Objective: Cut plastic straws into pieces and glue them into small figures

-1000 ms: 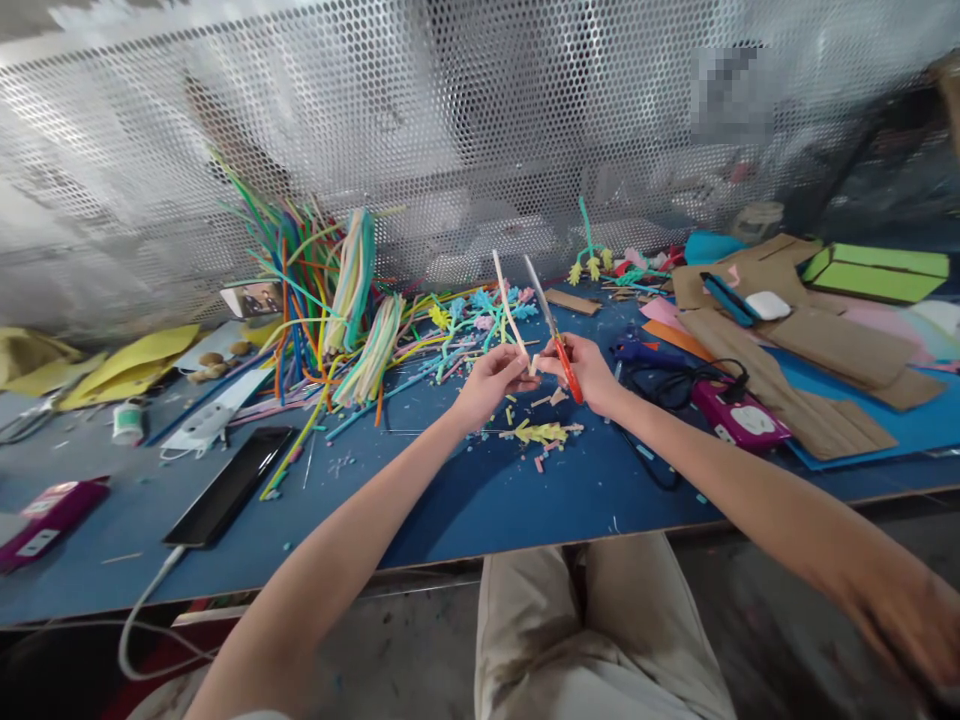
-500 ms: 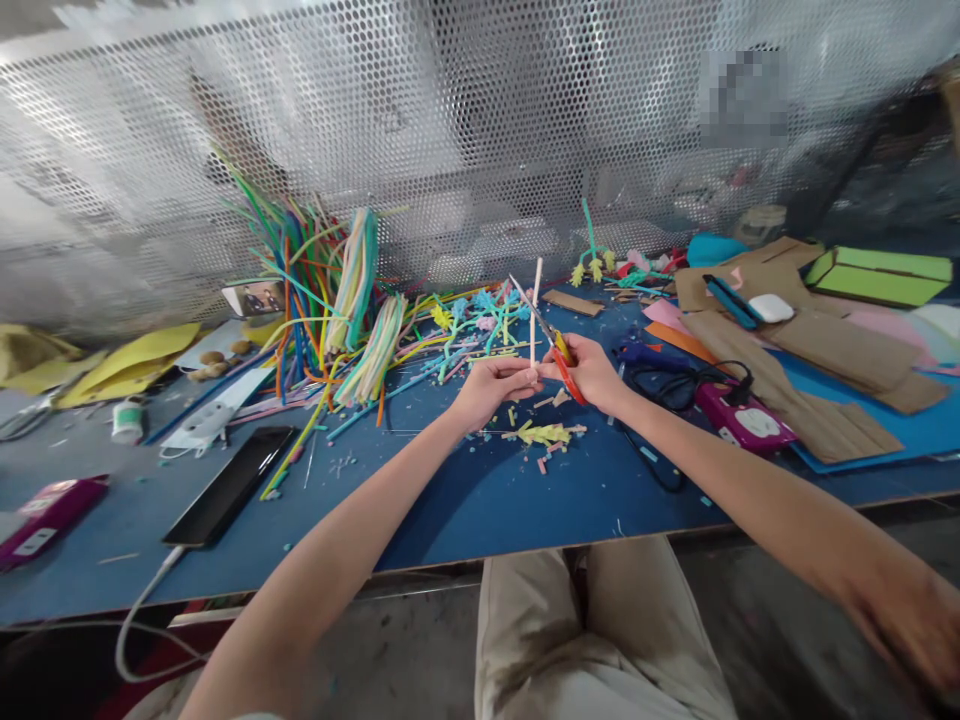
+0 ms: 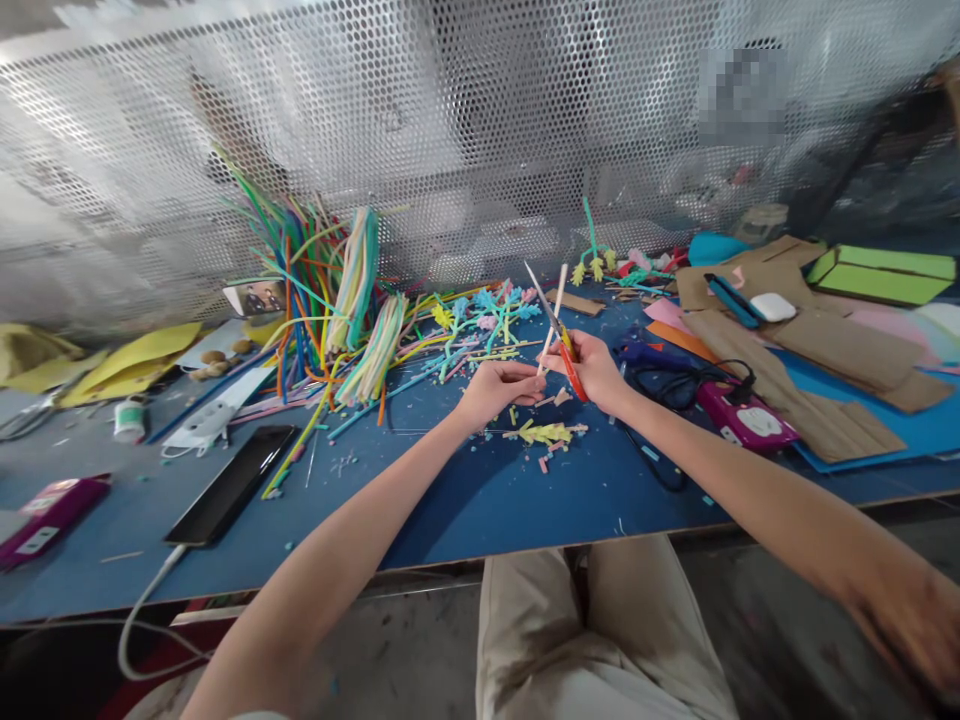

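My right hand [image 3: 596,375] is closed around scissors [image 3: 571,365] with red and yellow handles, their blades pointing up and away. A pale pipe cleaner [image 3: 557,300] stands tilted just beside the blades. Its lower end sits in the pinched fingertips of my left hand [image 3: 495,394], and the right fingertips touch it too. The two hands almost meet over the blue table [image 3: 457,510]. Below them lies a yellow pipe-cleaner piece shaped like a leafy sprig [image 3: 546,433], with small cut bits scattered around it.
Bundles of coloured pipe cleaners [image 3: 352,290] stand at the back left. Finished-looking fuzzy pieces [image 3: 487,310] lie behind my hands. A black phone [image 3: 229,488] with a cable is at left. Cardboard [image 3: 847,350], a magenta power strip [image 3: 746,415] and a glue gun [image 3: 645,355] fill the right.
The pale pipe cleaner has tipped from nearly upright toward the right. My right hand and the scissors have shifted slightly right, and the left fingertips slightly lower.
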Available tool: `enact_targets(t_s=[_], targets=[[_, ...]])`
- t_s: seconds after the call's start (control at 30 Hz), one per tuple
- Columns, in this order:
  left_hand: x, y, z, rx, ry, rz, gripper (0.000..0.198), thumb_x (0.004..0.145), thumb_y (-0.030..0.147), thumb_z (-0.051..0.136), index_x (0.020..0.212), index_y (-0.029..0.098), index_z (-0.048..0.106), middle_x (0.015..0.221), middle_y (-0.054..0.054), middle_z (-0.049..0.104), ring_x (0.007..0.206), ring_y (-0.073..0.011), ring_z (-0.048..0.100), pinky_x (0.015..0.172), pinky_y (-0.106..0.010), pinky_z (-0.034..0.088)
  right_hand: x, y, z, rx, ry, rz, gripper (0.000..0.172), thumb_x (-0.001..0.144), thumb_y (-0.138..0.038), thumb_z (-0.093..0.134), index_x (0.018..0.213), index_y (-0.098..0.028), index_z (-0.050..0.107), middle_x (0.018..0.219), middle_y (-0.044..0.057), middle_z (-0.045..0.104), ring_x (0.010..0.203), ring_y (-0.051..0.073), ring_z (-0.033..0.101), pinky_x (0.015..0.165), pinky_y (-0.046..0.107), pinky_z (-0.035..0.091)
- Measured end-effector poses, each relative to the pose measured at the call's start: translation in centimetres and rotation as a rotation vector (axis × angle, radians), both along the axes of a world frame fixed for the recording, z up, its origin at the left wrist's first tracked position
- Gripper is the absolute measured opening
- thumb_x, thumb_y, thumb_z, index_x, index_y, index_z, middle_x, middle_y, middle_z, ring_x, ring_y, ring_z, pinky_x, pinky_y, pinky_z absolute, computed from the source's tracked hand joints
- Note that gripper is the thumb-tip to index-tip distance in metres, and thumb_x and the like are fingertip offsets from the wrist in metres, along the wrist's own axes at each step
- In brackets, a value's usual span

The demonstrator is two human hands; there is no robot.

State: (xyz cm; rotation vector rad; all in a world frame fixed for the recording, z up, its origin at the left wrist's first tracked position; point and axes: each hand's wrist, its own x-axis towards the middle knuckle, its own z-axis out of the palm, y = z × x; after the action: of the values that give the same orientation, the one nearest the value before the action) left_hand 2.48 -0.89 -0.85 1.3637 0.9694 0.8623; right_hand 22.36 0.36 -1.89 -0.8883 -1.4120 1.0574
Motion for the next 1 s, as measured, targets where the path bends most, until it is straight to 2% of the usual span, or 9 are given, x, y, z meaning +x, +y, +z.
enact_targets(t_s=[0.1, 0.2, 0.3, 0.4, 0.6, 0.73, 1.0], targets=[[-0.1, 0.0, 0.1, 0.015, 0.025, -0.018, 0.046, 0.067, 0.043, 0.091, 0.099, 0.012, 0.079, 0.082, -0.007, 0.078, 0.074, -0.0154, 0.075, 0.076, -0.027, 0.063, -0.2, -0.2, 0.2, 0.046, 0.011, -0.016, 0.034, 0.070, -0.040, 0.083, 0.085, -0.021, 0.060, 0.080, -0.002, 0.063, 0.071, 0.015, 0.057, 0.074, 0.031, 0.048], [-0.2, 0.2, 0.1, 0.033, 0.024, -0.010, 0.046, 0.068, 0.043, 0.090, 0.100, 0.012, 0.079, 0.084, -0.008, 0.078, 0.075, -0.0154, 0.075, 0.077, -0.027, 0.063, -0.2, -0.4, 0.7, 0.070, 0.070, -0.099, 0.036, 0.072, -0.045, 0.081, 0.085, -0.023, 0.057, 0.079, -0.002, 0.059, 0.066, 0.013, 0.052, 0.066, 0.030, 0.046], [-0.2, 0.4, 0.1, 0.051, -0.032, 0.040, 0.046, 0.069, 0.044, 0.089, 0.100, 0.012, 0.078, 0.089, -0.008, 0.078, 0.077, -0.0159, 0.075, 0.077, -0.028, 0.063, 0.1, -0.3, 1.1, -0.012, 0.118, -0.137, 0.043, 0.070, -0.052, 0.081, 0.085, -0.024, 0.052, 0.076, -0.003, 0.056, 0.054, 0.010, 0.042, 0.051, 0.029, 0.038], [0.0, 0.4, 0.1, 0.026, -0.086, 0.063, 0.045, 0.069, 0.044, 0.090, 0.099, 0.013, 0.077, 0.091, -0.008, 0.078, 0.079, -0.0161, 0.075, 0.079, -0.029, 0.062, 0.4, -0.2, 1.2, -0.073, 0.145, -0.097, 0.046, 0.066, -0.052, 0.084, 0.083, -0.025, 0.051, 0.073, -0.004, 0.054, 0.049, 0.008, 0.038, 0.046, 0.028, 0.032], [0.2, 0.0, 0.1, -0.004, -0.098, 0.047, 0.046, 0.068, 0.044, 0.091, 0.097, 0.011, 0.077, 0.089, -0.008, 0.078, 0.078, -0.0159, 0.075, 0.079, -0.029, 0.062, -0.2, -0.5, 0.9, -0.040, 0.132, -0.011, 0.040, 0.067, -0.042, 0.085, 0.083, -0.023, 0.054, 0.072, -0.005, 0.056, 0.058, 0.010, 0.045, 0.058, 0.028, 0.039], [0.2, 0.1, -0.1, -0.034, -0.111, 0.021, 0.048, 0.068, 0.043, 0.091, 0.100, 0.011, 0.077, 0.095, -0.010, 0.078, 0.079, -0.0156, 0.075, 0.079, -0.027, 0.062, -0.4, -0.7, 0.8, 0.019, 0.073, -0.051, 0.038, 0.068, -0.042, 0.083, 0.085, -0.022, 0.057, 0.080, -0.002, 0.061, 0.070, 0.014, 0.053, 0.069, 0.030, 0.044], [0.2, 0.1, -0.3, -0.036, -0.118, -0.002, 0.046, 0.067, 0.042, 0.092, 0.099, 0.013, 0.078, 0.089, -0.007, 0.078, 0.075, -0.0134, 0.074, 0.080, -0.027, 0.062, -0.4, -0.6, 0.7, 0.000, 0.073, -0.032, 0.038, 0.068, -0.043, 0.083, 0.085, -0.022, 0.055, 0.082, -0.001, 0.064, 0.073, 0.015, 0.056, 0.073, 0.032, 0.047]])
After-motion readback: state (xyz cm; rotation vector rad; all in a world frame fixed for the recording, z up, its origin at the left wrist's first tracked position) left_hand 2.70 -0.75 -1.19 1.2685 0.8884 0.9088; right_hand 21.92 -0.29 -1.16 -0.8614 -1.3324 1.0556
